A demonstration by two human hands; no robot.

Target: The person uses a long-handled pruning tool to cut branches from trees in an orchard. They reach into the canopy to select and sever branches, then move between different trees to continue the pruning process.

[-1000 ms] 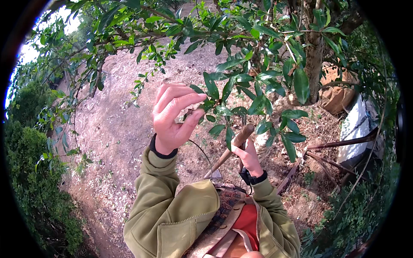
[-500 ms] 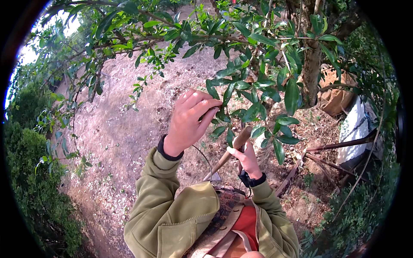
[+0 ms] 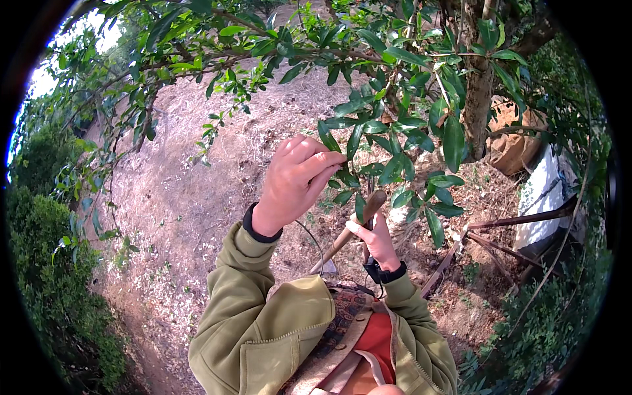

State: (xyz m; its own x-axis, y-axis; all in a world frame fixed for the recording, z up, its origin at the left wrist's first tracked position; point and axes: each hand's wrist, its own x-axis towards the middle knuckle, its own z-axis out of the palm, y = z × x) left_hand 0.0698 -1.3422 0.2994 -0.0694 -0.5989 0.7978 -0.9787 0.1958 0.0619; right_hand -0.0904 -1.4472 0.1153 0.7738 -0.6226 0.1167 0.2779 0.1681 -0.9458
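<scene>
My left hand (image 3: 297, 179) is raised at a leafy branch tip, with thumb and fingers pinched together at the base of a green leaf (image 3: 354, 139). What exactly lies between the fingertips is partly hidden. Lower and to the right, my right hand (image 3: 380, 242) is closed around a wooden handle (image 3: 349, 238), its thumb lying along the wood. The handle slants, its blunt top end just below the leaves. Its lower end runs down toward my jacket, where a small pale flat piece (image 3: 330, 266) shows beside it.
A tree trunk (image 3: 477, 105) rises at the right, with leafy branches (image 3: 263, 49) spreading across the top. Behind it are a brown boulder (image 3: 515, 141) and a white sheet or sack (image 3: 536, 197). Rusty metal bars (image 3: 507, 227) stand at right. Dry grass (image 3: 178, 191) covers the ground.
My left hand has shifted slightly right, and the leaves by it have swung a little. The handle's top has moved slightly to the right. Both hands stay closed.
</scene>
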